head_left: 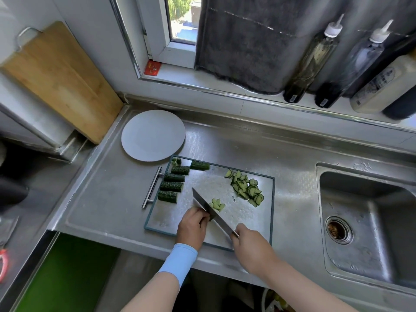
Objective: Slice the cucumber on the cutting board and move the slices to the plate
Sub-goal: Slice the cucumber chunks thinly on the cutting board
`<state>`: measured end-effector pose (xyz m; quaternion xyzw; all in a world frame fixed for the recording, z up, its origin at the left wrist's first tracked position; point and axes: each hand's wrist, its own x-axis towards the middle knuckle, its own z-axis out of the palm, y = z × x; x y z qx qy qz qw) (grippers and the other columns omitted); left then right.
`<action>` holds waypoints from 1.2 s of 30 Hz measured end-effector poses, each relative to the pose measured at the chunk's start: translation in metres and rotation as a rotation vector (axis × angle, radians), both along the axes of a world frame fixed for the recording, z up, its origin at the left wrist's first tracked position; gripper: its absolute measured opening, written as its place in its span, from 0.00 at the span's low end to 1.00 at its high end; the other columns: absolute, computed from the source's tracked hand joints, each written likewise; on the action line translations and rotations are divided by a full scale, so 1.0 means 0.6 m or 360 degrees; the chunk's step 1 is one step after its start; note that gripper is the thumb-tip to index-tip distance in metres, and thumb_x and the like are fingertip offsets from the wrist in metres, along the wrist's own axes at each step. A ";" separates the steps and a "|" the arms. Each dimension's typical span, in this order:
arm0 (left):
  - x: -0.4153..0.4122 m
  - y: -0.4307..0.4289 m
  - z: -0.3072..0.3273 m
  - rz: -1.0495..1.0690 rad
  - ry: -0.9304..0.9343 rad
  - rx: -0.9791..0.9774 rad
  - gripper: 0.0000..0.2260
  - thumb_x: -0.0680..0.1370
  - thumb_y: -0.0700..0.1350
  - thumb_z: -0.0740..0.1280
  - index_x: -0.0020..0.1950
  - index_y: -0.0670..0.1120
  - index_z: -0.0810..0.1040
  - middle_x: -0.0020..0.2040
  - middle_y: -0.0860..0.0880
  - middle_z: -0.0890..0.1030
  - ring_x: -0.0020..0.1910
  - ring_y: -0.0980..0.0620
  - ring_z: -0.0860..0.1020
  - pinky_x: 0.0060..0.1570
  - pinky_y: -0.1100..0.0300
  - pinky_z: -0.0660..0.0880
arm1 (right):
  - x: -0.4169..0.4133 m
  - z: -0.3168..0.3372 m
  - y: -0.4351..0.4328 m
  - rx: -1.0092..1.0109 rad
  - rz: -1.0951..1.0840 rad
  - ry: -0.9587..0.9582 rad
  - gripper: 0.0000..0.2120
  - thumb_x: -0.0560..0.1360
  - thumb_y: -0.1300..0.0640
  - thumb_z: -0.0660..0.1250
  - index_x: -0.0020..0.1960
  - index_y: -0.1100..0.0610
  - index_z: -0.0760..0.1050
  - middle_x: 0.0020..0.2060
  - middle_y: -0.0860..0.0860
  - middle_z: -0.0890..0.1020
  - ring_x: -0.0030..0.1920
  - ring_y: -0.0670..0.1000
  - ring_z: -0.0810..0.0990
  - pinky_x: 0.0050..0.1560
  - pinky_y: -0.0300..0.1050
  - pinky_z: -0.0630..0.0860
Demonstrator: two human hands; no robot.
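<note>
Mid-slicing, by the look of it. Grips the knife (213, 212) by its handle in the right hand (249, 244), fingers wrapped round it, blade slanting across the near half of the cutting board (247, 219) with the tip toward the far left corner. Curls the left hand (192, 226) knuckles-first against the blade's left side, probably as a guide and to keep fingertips clear. Hides whatever it pins, so cannot tell whether anything sits under it. Leaves a few fresh slices (217, 204) fanned just right of the blade, where they drop off the edge. Keeps the larger slice pile (246, 188) toward the board's right edge, likely to free cutting room. Lines the uncut cucumber chunks (172, 185) along the board's left edge, within the left hand's reach. Sets the plate (153, 135) on the worktop (112, 199) just off the board's far left corner, no slices on it yet, close for the transfer not yet begun.
</note>
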<state>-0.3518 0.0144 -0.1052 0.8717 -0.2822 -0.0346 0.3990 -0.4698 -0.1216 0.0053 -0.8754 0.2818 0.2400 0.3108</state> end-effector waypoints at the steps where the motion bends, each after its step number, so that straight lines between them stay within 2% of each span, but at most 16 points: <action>1: -0.001 0.001 -0.001 0.0004 0.0001 0.0004 0.09 0.68 0.31 0.74 0.41 0.44 0.82 0.42 0.51 0.79 0.41 0.53 0.77 0.41 0.65 0.73 | 0.008 -0.004 0.002 0.0017 -0.0011 0.0002 0.11 0.84 0.50 0.52 0.43 0.50 0.63 0.37 0.49 0.75 0.34 0.49 0.70 0.33 0.44 0.64; 5: -0.004 0.000 -0.001 0.0015 0.0001 -0.0008 0.08 0.68 0.31 0.74 0.41 0.44 0.82 0.43 0.51 0.79 0.43 0.53 0.76 0.43 0.66 0.72 | 0.042 -0.017 0.009 0.0039 -0.0060 -0.0029 0.10 0.83 0.50 0.53 0.45 0.51 0.65 0.38 0.51 0.77 0.37 0.53 0.74 0.36 0.48 0.68; 8: -0.006 -0.002 0.002 0.0057 0.0001 -0.0023 0.06 0.69 0.33 0.74 0.40 0.43 0.83 0.42 0.50 0.78 0.43 0.53 0.75 0.43 0.68 0.71 | 0.054 -0.017 0.009 0.0042 -0.0072 -0.0029 0.10 0.83 0.48 0.53 0.46 0.51 0.66 0.37 0.50 0.76 0.36 0.51 0.73 0.34 0.47 0.67; 13: -0.005 -0.004 0.004 0.0124 0.0049 -0.0019 0.07 0.68 0.34 0.76 0.41 0.45 0.83 0.40 0.51 0.78 0.41 0.52 0.76 0.41 0.64 0.72 | 0.034 -0.006 0.008 0.0004 -0.0049 -0.0047 0.10 0.83 0.48 0.54 0.48 0.52 0.68 0.39 0.49 0.77 0.38 0.52 0.75 0.37 0.48 0.70; 18: -0.004 -0.005 0.001 0.0130 0.0069 0.0000 0.06 0.69 0.35 0.76 0.41 0.45 0.83 0.40 0.51 0.79 0.42 0.52 0.77 0.41 0.58 0.76 | -0.013 0.007 0.006 -0.0009 -0.0066 -0.0039 0.11 0.84 0.47 0.52 0.47 0.51 0.67 0.38 0.48 0.78 0.37 0.49 0.75 0.36 0.46 0.70; 24: -0.004 -0.004 0.003 0.0106 0.0058 -0.0026 0.07 0.68 0.34 0.76 0.41 0.44 0.82 0.40 0.51 0.78 0.42 0.53 0.76 0.43 0.67 0.72 | -0.042 0.011 -0.004 -0.0074 -0.0017 -0.0005 0.11 0.84 0.47 0.53 0.47 0.50 0.67 0.38 0.47 0.77 0.37 0.49 0.75 0.35 0.45 0.69; 34: 0.000 -0.003 -0.005 0.0081 0.0060 -0.0004 0.07 0.69 0.35 0.76 0.42 0.46 0.83 0.42 0.51 0.78 0.44 0.54 0.76 0.44 0.67 0.72 | -0.039 0.018 0.002 -0.0113 0.0022 -0.0033 0.10 0.84 0.45 0.52 0.48 0.48 0.65 0.37 0.47 0.77 0.37 0.49 0.76 0.37 0.47 0.73; 36: -0.001 -0.003 -0.003 0.0086 0.0055 0.0004 0.07 0.69 0.35 0.76 0.42 0.45 0.83 0.42 0.51 0.79 0.44 0.54 0.76 0.45 0.69 0.71 | -0.036 0.019 0.002 -0.0121 0.0028 -0.0040 0.10 0.84 0.45 0.52 0.47 0.48 0.65 0.37 0.47 0.77 0.36 0.49 0.75 0.35 0.47 0.71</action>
